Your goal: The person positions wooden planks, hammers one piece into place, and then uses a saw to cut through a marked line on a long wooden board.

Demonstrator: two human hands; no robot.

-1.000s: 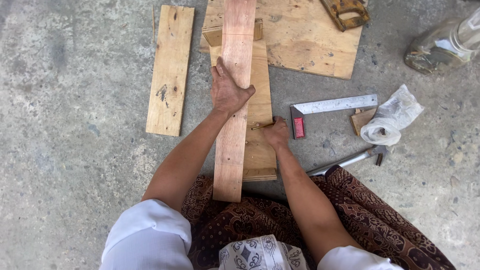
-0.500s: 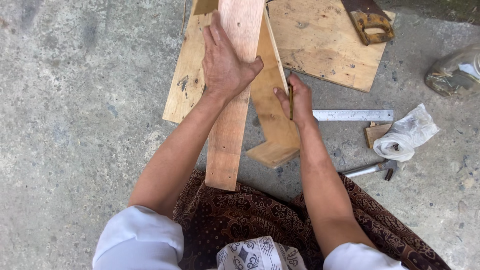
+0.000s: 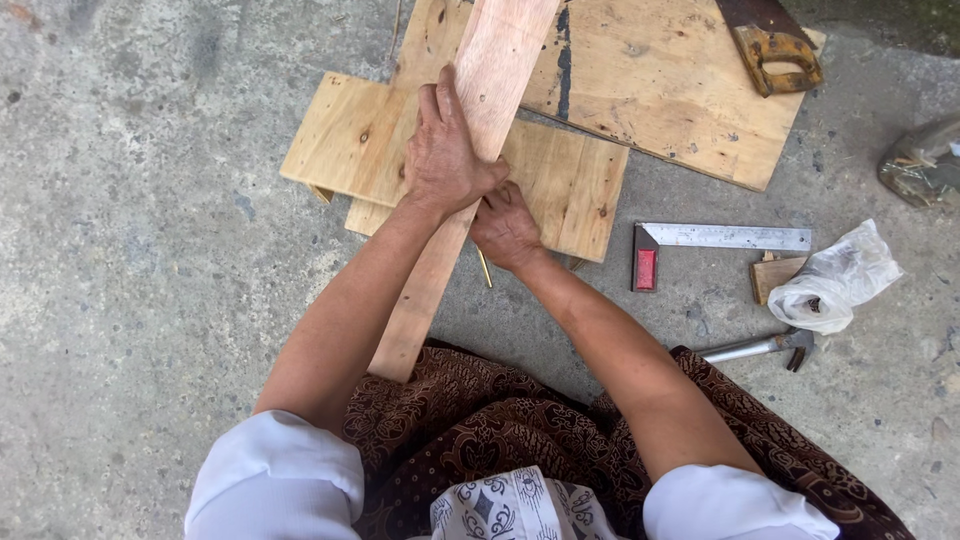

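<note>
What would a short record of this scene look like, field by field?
Setting: grey concrete floor
Left hand: pressed flat on a long reddish wooden plank
Right hand: at the plank's edge, holding a thin pencil-like stick; grip partly hidden
Under the plank: pale rectangular plywood boards
Farther back: large plywood sheet with a rusty handsaw on it
To the right: steel try square with red-marked stock, crumpled white plastic bag, claw hammer
</note>
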